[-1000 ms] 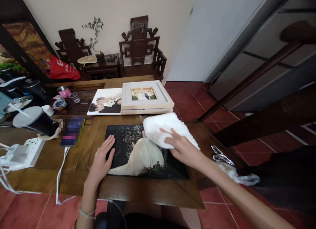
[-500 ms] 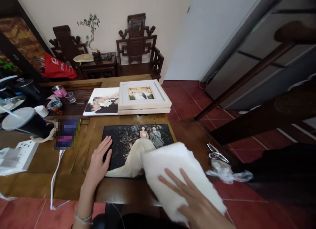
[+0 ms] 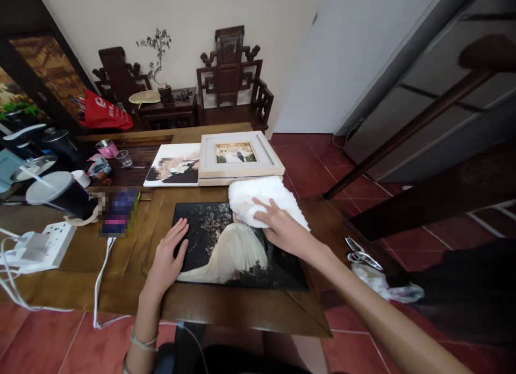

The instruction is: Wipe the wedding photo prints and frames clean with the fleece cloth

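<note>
**White cloth [image 3: 264,201] at the far corner of the print [image 3: 226,250]**

My right hand [image 3: 284,231] lies fingers-flat on the cloth, pressing, not gripping. My left hand [image 3: 167,261] rests open, palm down, on the print's left edge. The print lies flat on the table [image 3: 242,312]. As I judge it, a hard pull toward me could slide the print off the near edge, and the cloth could nudge the stacked frames [image 3: 237,159] just beyond.

A fluffy white cloth [image 3: 264,200] lies on a black, gold-speckled photo print [image 3: 226,245] atop the brown wooden table [image 3: 242,309].
</note>
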`<state>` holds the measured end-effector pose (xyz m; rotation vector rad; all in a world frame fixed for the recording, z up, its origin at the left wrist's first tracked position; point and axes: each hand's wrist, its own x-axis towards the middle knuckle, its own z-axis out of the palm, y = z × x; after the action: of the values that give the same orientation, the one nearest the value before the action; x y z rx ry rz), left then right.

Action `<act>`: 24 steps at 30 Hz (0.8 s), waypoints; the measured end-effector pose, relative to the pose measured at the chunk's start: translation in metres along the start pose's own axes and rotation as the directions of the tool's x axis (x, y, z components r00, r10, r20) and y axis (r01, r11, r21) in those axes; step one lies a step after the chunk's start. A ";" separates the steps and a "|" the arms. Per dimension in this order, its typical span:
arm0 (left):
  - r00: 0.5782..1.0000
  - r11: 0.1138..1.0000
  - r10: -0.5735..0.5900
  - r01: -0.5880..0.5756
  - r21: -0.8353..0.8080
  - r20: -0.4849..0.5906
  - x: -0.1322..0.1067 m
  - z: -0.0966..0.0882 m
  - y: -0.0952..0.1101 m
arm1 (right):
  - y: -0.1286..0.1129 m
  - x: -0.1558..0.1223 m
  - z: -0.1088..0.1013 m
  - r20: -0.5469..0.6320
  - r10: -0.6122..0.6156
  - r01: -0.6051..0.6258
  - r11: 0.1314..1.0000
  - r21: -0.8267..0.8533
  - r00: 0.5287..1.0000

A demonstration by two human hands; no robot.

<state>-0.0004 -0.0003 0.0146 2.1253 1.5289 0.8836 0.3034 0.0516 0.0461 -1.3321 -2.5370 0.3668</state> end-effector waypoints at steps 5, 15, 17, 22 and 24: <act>1.000 1.000 -0.002 0.002 -0.011 -0.015 0.000 0.002 -0.001 | -0.027 -0.043 0.017 -0.037 -0.089 0.091 0.995 0.031 0.995; 1.000 1.000 -0.018 0.018 0.015 0.012 0.000 0.002 -0.002 | -0.090 -0.105 0.014 0.085 -0.175 0.166 0.981 0.104 0.981; 1.000 1.000 -0.022 0.022 0.013 0.015 0.000 0.001 -0.002 | -0.076 -0.078 0.013 0.090 -0.146 0.137 0.985 0.101 0.985; 0.999 1.000 -0.029 0.029 0.000 0.021 -0.001 0.001 0.000 | -0.040 0.009 0.006 0.093 -0.042 0.037 0.998 0.050 0.995; 0.999 0.999 -0.032 0.032 -0.003 0.011 -0.001 0.001 0.000 | -0.035 0.030 0.004 0.081 -0.001 -0.002 0.999 0.032 0.997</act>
<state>0.0004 -0.0011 0.0136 2.0937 1.5510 0.8619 0.2587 0.0569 0.0571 -1.3320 -2.5845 0.4692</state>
